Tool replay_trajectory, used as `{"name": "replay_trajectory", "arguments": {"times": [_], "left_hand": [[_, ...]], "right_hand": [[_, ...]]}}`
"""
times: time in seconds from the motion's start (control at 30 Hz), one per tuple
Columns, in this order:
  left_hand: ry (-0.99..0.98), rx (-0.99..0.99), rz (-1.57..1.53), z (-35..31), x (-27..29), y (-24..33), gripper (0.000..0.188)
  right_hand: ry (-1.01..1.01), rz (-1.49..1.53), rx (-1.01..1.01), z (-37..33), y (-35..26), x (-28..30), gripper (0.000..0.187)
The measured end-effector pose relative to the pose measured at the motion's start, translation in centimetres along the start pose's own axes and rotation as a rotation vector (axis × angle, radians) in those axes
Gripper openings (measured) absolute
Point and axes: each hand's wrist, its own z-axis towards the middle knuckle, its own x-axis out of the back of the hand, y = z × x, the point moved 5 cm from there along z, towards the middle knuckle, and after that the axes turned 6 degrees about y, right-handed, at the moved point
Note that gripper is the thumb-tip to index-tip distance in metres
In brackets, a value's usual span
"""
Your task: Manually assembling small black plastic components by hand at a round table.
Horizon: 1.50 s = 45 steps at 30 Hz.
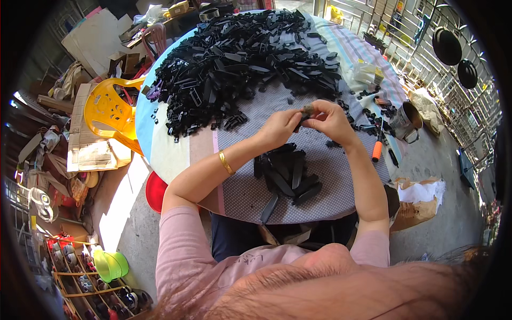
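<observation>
Above the table's near half, my two hands meet fingertip to fingertip. My left hand (280,128), below a gold bangle on the wrist, is closed in a pinch on a small black plastic piece (304,118). My right hand (332,124) pinches the same piece from the other side; its fingers cover much of it. Below them, close to my body, lies a small heap of long black plastic pieces (288,173), with one piece sticking out toward the table edge. A much larger pile of black plastic parts (240,58) spreads over the far side.
The round table (234,197) has a patterned cloth. On its right are a metal mug (406,120), an orange-handled tool (377,151) and scattered small black parts. A yellow chair (109,109) and red stool (155,192) stand left; a paper sack (416,202) is at right.
</observation>
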Motion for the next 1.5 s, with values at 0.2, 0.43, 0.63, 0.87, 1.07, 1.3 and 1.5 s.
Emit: {"name": "replay_trajectory", "arguments": {"times": [0.2,0.43,0.63,0.87,1.07,1.3,1.5], "left_hand": [[-0.375,-0.432,0.203,-5.1,0.0,3.3,0.025],[-0.270,-0.177,0.194,-3.2,4.2,1.8,0.027],[0.530,-0.131,1.082,1.9,10.6,-4.7,0.028],[0.570,-0.140,1.145,3.8,9.9,-6.1,0.025],[0.214,-0.242,0.448,2.3,5.3,-2.2,0.038],[0.114,-0.247,-0.007,1.6,2.3,-0.9,0.043],[-0.075,-0.059,-0.860,1.6,2.4,-3.2,0.029]], "right_hand": [[-0.230,-0.065,-0.173,-0.7,0.3,2.3,0.035],[-0.055,-1.027,0.028,-0.7,1.9,1.6,0.019],[-0.016,-0.959,0.117,-0.8,0.0,0.1,0.013],[0.110,-0.589,0.240,-0.5,-0.9,0.1,0.014],[0.228,-0.120,0.217,-0.5,-1.3,-0.2,0.013],[0.293,-0.256,0.330,-1.1,-2.9,-0.4,0.011],[0.246,-0.298,0.332,-1.5,-4.0,-2.0,0.013]]}}
